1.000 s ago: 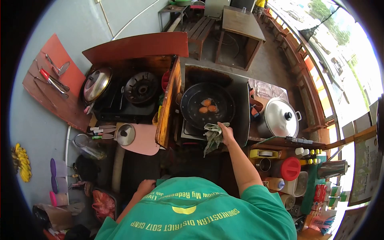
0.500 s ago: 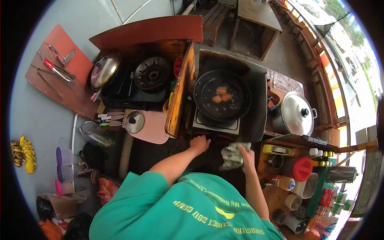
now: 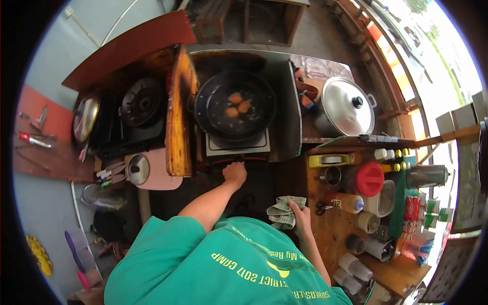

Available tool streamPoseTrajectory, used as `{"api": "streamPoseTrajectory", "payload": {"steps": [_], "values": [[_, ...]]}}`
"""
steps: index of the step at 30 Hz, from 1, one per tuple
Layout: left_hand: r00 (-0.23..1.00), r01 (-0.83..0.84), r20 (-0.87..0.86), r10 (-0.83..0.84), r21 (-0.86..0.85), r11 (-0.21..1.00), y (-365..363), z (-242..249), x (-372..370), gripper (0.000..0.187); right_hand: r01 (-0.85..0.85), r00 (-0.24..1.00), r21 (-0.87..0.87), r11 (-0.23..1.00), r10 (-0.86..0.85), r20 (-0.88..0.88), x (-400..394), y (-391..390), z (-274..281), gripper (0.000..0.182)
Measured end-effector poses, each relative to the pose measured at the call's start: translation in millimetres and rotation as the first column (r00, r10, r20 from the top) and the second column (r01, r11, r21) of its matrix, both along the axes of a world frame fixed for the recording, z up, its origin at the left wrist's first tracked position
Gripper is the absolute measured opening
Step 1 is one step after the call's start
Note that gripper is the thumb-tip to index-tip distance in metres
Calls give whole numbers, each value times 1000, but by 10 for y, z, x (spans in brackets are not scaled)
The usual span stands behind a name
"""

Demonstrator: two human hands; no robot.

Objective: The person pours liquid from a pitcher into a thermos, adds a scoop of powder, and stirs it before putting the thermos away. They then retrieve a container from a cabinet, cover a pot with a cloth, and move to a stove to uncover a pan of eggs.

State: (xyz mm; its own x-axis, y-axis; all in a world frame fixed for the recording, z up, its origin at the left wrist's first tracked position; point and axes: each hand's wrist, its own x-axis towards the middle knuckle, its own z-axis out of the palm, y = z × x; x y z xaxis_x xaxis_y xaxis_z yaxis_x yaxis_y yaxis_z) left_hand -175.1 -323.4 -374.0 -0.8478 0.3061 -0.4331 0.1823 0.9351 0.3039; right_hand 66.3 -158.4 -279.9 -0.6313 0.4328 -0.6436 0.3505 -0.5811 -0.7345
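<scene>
My left hand is curled at the front of the gas stove, below its metal edge; its fingertips and whatever they grip are hidden. On the stove sits a wide black wok with dark oil, in which three brown fried pieces lie close together among small bubbles. My right hand is closed around a crumpled, checked green-and-white cloth, held low in front of my shirt, left of the wooden shelf.
A scorched wooden divider separates the wok from a second burner at left. Knives and a pot lid lie near a pink board. At right stand a large lidded pot and a red-lidded container.
The view has swung right, so the stove and wok appear farther left. My left hand stays at the stove front, its fingers more curled. My right hand still holds the cloth, lower in view.
</scene>
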Motion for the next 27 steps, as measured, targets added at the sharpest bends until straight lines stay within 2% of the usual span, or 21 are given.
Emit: {"api": "streamPoseTrajectory", "payload": {"steps": [1, 3, 4, 6, 7, 8, 9, 11, 12, 15, 19, 24, 27], "values": [[1000, 21, 1, -21, 5, 1000, 59, -40, 20, 46, -5, 1000, 2, 1000, 5, -15, 16, 14, -20, 25], [964, -261, 63, 257, 73, 963, 103, -130, 26, 49, 8, 1000, 27, 1000, -8, -3, 62, 41, -46, 24], [963, -265, 55, 262, 64, 962, 104, -247, 25, 49, 22, 1000, 39, 999, -22, 0, 87, 54, -49, 24], [926, -378, 88, 368, 171, 910, 54, -617, 20, 51, 11, 1000, 50, 999, -11, -4, 89, 31, -9, 24], [867, -496, 213, 450, 297, 816, -12, -1071, -7, 53, 6, 1000, 45, 999, -7, 20, 63, 8, 98, 25], [785, -618, 372, 495, 425, 661, -24, -1291, 21, 53, 10, 1000, 38, 999, -11, 6, 70, 2, 66, 25], [778, -628, 366, 511, 421, 654, -8, -1180, 33, 53, 20, 1000, 39, 999, -20, -5, 98, -1, 43, 26], [554, -833, 648, 523, 424, 357, 73, -815, 72, 52, 20, 1000, 19, 1000, -20, -1, 126, -29, 29, 26], [539, -842, 678, 500, 435, 318, 70, -806, 85, 50, 32, 999, 2, 999, -32, 3, 136, -40, 28, 27], [466, -885, 759, 454, 386, 262, 67, -790, 81, 51, 10, 1000, 0, 1000, -10, 12, 118, -59, 50, 27], [444, -896, 793, 418, 386, 218, 35, -852, 90, 51, -7, 1000, 12, 1000, 6, 25, 89, -66, 79, 26], [542, -836, 736, 406, 423, 349, -27, -870, 80, 51, -31, 1000, 28, 999, 31, 2, 49, -115, 106, 26], [536, -833, 737, 412, 384, 397, -58, -806, 54, 51, -48, 999, 8, 999, 48, -12, -13, -163, 190, 25]]}}
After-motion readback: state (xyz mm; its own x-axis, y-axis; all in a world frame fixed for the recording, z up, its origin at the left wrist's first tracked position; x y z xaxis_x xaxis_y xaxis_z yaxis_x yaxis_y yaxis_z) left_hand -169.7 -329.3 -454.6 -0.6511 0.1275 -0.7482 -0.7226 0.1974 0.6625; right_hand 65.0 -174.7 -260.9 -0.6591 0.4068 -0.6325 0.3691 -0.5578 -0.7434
